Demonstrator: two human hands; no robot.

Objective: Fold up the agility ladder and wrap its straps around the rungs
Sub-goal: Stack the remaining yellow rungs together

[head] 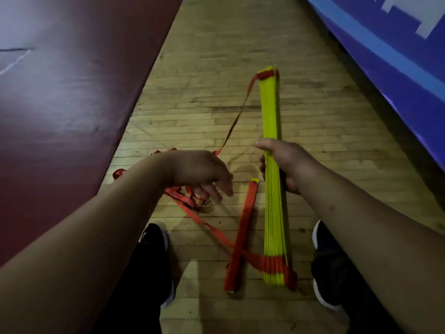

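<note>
The yellow rungs (271, 109) of the agility ladder are stacked into one long bundle that runs away from me, held above the wooden floor. My right hand (281, 162) grips this bundle round its middle. Red straps (272, 263) cross the bundle's near end, and one red strap (238, 116) trails from its far end down to the floor. A loose tangle of red strap (183, 196) lies on the floor at the left. My left hand (204, 172) hovers over that tangle with fingers relaxed and empty. A separate rung wrapped in red strap (242, 235) lies beside the bundle.
A dark red mat (60, 104) covers the floor on the left. A blue padded mat (390, 56) slopes along the right. The wooden floor (216, 56) runs between them. My black shoes (154, 239) stand either side of the bundle's near end.
</note>
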